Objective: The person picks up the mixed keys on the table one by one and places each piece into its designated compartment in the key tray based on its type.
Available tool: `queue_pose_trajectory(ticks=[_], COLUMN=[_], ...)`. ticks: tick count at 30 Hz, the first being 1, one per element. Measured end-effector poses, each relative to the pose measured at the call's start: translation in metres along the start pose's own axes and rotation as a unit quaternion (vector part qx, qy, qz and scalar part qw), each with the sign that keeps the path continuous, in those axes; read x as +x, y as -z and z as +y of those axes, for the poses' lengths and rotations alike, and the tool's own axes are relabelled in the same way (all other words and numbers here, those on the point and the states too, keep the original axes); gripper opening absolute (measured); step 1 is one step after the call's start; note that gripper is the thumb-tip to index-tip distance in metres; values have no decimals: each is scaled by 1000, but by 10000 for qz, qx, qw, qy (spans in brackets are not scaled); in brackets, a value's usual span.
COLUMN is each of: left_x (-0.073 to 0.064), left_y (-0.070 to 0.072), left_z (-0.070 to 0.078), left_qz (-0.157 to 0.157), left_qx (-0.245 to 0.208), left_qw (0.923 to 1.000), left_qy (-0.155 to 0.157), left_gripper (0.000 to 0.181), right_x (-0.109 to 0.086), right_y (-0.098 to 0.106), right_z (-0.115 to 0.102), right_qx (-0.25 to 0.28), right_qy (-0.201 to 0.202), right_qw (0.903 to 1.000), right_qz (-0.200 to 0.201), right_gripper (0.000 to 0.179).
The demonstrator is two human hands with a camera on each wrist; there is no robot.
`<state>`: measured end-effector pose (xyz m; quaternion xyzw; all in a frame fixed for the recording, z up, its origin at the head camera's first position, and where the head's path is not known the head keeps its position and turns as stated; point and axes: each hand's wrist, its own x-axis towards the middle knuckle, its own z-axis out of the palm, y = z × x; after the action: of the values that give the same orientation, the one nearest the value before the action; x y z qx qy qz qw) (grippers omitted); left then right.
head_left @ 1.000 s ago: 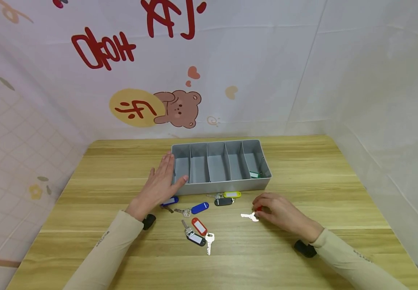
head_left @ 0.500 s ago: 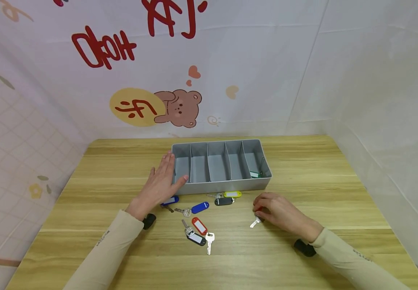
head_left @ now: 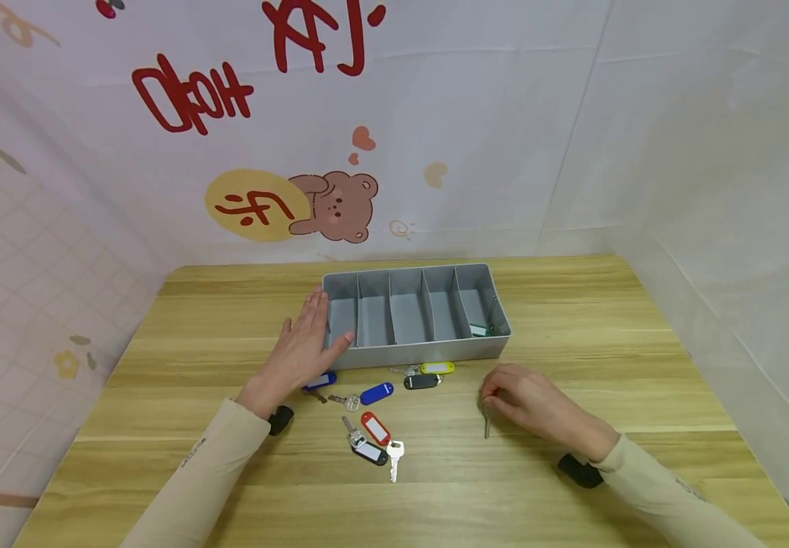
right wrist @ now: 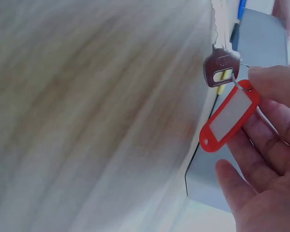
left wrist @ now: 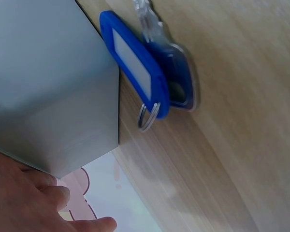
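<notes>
My right hand [head_left: 529, 401] pinches a red key tag [right wrist: 228, 117] between thumb and fingers, to the right of the grey divided tray [head_left: 415, 354]. A silver key [right wrist: 222, 63] hangs by a ring from that tag; in the head view its blade points toward me. Straight fingers of my left hand [head_left: 296, 346] rest along the tray's left end, with the thumb over the front rim. A green key tag [head_left: 480, 330] lies in the tray's rightmost compartment. Just under the left wrist, a blue key tag [left wrist: 137, 63] with a ring leans close to the tray.
Before the tray lie a yellow tag [head_left: 437, 367], a black tag [head_left: 422, 381] and another blue tag [head_left: 377, 393] with keys. Nearer me are a second red tag [head_left: 376, 428], a black tag [head_left: 370, 453] and a silver key [head_left: 395, 460]. A printed curtain [head_left: 490, 114] stands behind the table.
The key under my right hand has swung from pointing left to pointing toward me, and the red tag has turned out of sight in the head view. My left hand has stayed put.
</notes>
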<state>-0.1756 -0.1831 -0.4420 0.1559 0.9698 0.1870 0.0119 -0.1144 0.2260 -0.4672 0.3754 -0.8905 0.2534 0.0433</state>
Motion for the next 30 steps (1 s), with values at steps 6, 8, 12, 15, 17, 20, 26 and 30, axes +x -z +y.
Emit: queue_pose_trajectory(ticks=[6,8,12,15,17,20,26,30], left_x=[-1,-2,-2,-1,-1,-1,0,-1], left_y=[0,0,0,-1,-1,0,-1,-1], left_z=[-1,-1,-1,-1,-1,0,-1,-1], left_qz=[-6,-9,-25,-3,-5,-18,57,95], left_qx=[-55,-81,-94,-79,-105,-134,-103,-90], left_qw=[10000,10000,9999,10000,9999,9999,9999,9999], left_qy=[32,38,49,9,-3,5,-13,-23], left_gripper=[97,97,97,97,97,97,96,95], right_x=[-1,-1,0,0,1,3,10,15], right_y=[5,6,9,11,13,16,21,25], right_z=[-4,-5,-7,-9,-11,-13,-17,-21], right_qx=[447,546,642,717,776,990,1154,1097], right_qy=[-37,30,105,17,-92,-192,-174,-275], right_qw=[9985,9974,9950,9934,9924,9897,9850,9840], right_qz=[324,477,753,892,945,1011,1273,1381], right_gripper=[20,25,31,32,32,32,33,34])
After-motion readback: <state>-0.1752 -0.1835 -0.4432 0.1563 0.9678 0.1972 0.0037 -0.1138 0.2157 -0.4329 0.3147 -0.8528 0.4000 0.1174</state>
